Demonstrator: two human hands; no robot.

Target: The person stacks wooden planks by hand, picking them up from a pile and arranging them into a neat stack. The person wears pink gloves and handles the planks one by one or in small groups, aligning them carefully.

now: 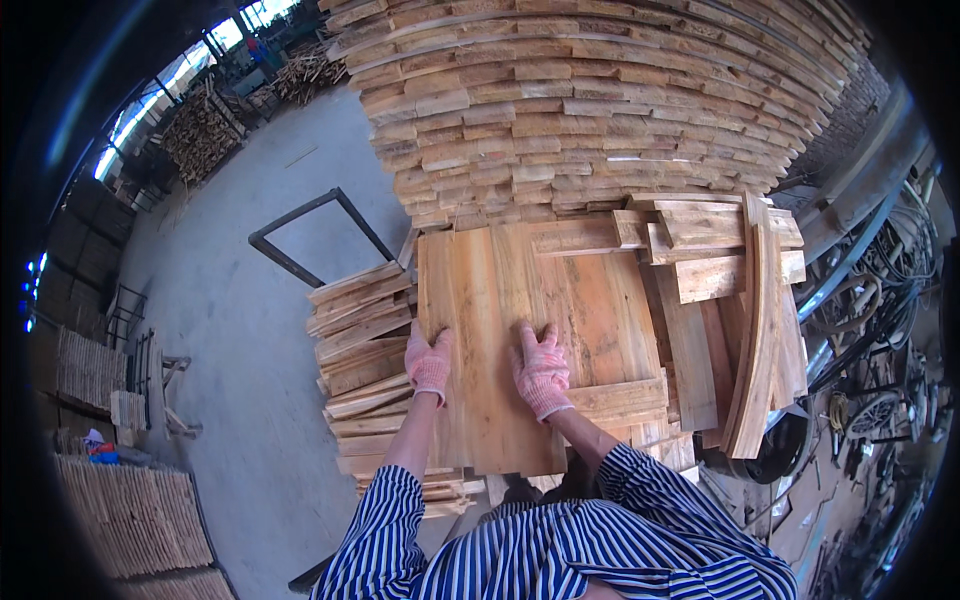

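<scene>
Several long wooden boards [483, 300] lie side by side in front of me, forming a flat panel. My left hand [428, 362], in a pink-and-white knitted glove, is closed on the panel's left edge. On the panel's right side, my gloved right hand [541, 372] grips the boards, its thumb and fingers bent over them. The undersides of both hands are hidden. Beneath and to the right lies another layer of wider boards [603, 320], with a short board [615, 402] across its near end.
A tall stack of planks [600, 110] rises just beyond. Split wood pieces [360, 350] are piled at the left. Loose planks [725, 235] and a long curved plank [757, 340] lie at the right, near hoses [880, 250]. A dark metal frame [320, 235] stands on the grey floor.
</scene>
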